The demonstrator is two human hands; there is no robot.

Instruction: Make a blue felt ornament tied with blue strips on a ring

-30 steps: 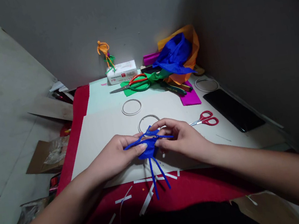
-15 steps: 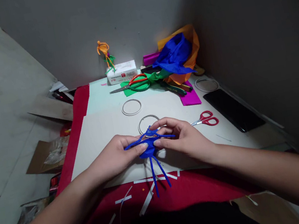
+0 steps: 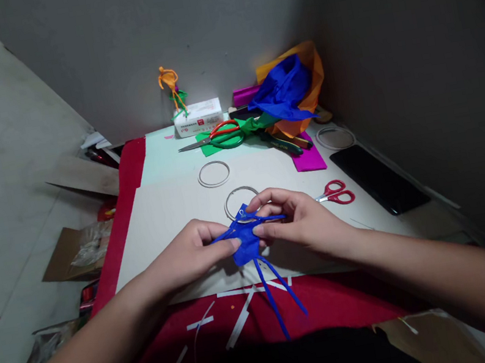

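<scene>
A blue paper figure [image 3: 246, 246] with thin wrapped arms and two long legs is held between both hands above the pale board. My left hand [image 3: 200, 247] pinches its left side, thumb on the front of the blue paper. On the other side my right hand [image 3: 288, 217] grips it with thumb and fingers, the index finger near the top. A small wire loop [image 3: 241, 211] shows at the figure's upper end. The legs hang down toward me over the red cloth. Fingers behind the paper are partly hidden.
Beyond the hands lie wire coils [image 3: 214, 174], red-handled scissors [image 3: 337, 192], larger scissors [image 3: 225, 134], pliers [image 3: 285, 144] and a black phone [image 3: 379, 177]. An orange figure [image 3: 169, 82] stands on a white box [image 3: 199, 118]. Crumpled paper [image 3: 285, 90] sits at the back; paper strips [image 3: 238, 329] lie on red cloth [image 3: 336, 296].
The blue figure has tilted, its legs swinging to the right and closer to me. More of its blue paper body shows now. Both hands keep their hold, shifted slightly right.
</scene>
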